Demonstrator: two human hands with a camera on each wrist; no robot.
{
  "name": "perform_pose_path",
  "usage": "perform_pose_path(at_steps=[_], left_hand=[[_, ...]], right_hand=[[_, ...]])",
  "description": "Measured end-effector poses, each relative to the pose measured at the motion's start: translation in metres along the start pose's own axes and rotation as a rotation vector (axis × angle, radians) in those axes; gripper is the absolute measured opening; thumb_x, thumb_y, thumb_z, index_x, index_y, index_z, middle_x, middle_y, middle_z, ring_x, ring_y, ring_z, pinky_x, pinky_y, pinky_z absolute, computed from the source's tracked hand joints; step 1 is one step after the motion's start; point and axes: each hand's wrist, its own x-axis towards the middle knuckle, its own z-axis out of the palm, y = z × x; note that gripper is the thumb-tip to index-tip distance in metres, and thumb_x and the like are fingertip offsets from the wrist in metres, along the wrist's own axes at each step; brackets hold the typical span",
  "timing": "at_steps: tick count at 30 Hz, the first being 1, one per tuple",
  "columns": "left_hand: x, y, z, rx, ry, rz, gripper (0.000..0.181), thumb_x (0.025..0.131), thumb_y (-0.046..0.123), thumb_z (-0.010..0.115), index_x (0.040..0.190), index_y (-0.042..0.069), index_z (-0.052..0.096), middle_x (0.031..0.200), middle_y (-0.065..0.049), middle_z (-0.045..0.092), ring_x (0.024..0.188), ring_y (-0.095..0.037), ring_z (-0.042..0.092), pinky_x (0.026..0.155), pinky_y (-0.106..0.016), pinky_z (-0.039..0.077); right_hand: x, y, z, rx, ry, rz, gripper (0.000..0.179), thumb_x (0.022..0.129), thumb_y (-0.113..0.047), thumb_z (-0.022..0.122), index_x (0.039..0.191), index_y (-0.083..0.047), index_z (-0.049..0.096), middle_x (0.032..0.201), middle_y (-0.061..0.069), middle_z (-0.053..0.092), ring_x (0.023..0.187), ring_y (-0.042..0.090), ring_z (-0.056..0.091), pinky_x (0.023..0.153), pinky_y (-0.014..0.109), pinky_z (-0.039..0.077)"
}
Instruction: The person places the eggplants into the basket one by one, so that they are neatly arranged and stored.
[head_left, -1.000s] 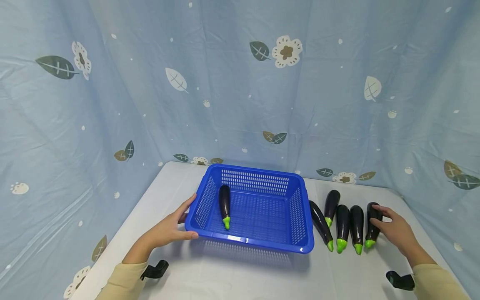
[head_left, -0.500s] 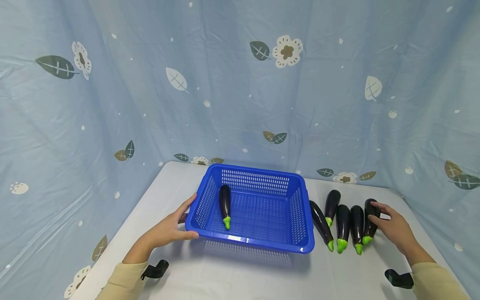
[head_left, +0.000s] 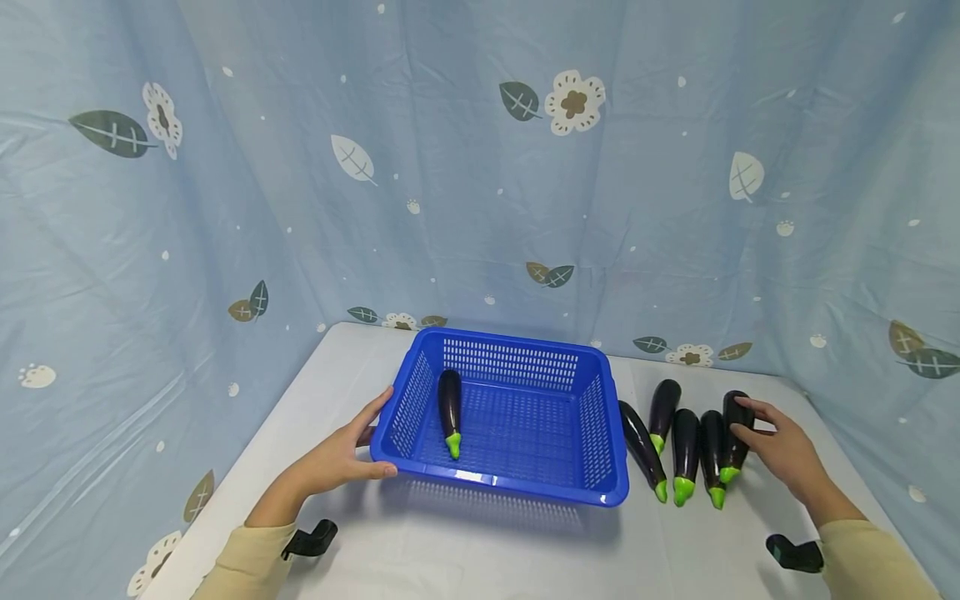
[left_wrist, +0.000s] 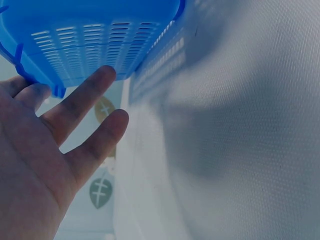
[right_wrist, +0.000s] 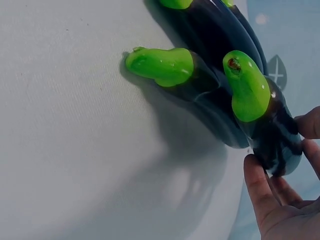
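A blue plastic basket (head_left: 517, 487) stands on the white table, one dark eggplant with a green stem (head_left: 450, 404) lying inside at its left. My left hand (head_left: 337, 450) grips the basket's near left corner, thumb at the front rim; in the left wrist view two of its fingers (left_wrist: 75, 107) stretch out below the rim. To the right, my right hand (head_left: 787, 450) holds an eggplant (right_wrist: 272, 130) between thumb and fingers around its thick end, green stem toward me. This eggplant partly overlaps its neighbour (head_left: 711, 450), right beside it.
More eggplants lie between the basket and my right hand: one leans close to the basket's right side (head_left: 641, 450), one sits further back (head_left: 664, 407), another (head_left: 686, 450) in the row. A patterned blue curtain (head_left: 480, 167) hangs behind the table (head_left: 480, 558).
My right hand has moved the rightmost eggplant slightly left and away from me, up against its neighbour. The left hand and the basket have stayed in place.
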Motion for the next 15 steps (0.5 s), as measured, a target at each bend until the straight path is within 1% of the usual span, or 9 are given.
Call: perform_pose_path(at_steps=[7, 15], left_hand=[[0.001, 0.000, 0.000, 0.011, 0.005, -0.015, 0.114, 0.084, 0.034, 0.084, 0.165, 0.028, 0.004, 0.164, -0.025, 0.022, 0.134, -0.049, 0.049, 0.103, -0.066, 0.042], [0.001, 0.000, 0.000, -0.012, 0.009, -0.030, 0.113, 0.084, 0.035, 0.084, 0.165, 0.030, 0.004, 0.164, -0.024, 0.023, 0.134, -0.049, 0.048, 0.103, -0.067, 0.041]], right_hand=[[-0.002, -0.006, 0.003, 0.004, 0.000, -0.024, 0.066, 0.104, -0.033, 0.056, 0.155, 0.003, 0.033, 0.148, 0.044, 0.030, 0.124, 0.062, 0.044, 0.091, 0.065, 0.050], [-0.002, -0.011, 0.006, 0.014, 0.002, -0.048, 0.066, 0.104, -0.033, 0.056, 0.156, 0.002, 0.033, 0.149, 0.043, 0.032, 0.124, 0.062, 0.045, 0.090, 0.065, 0.049]])
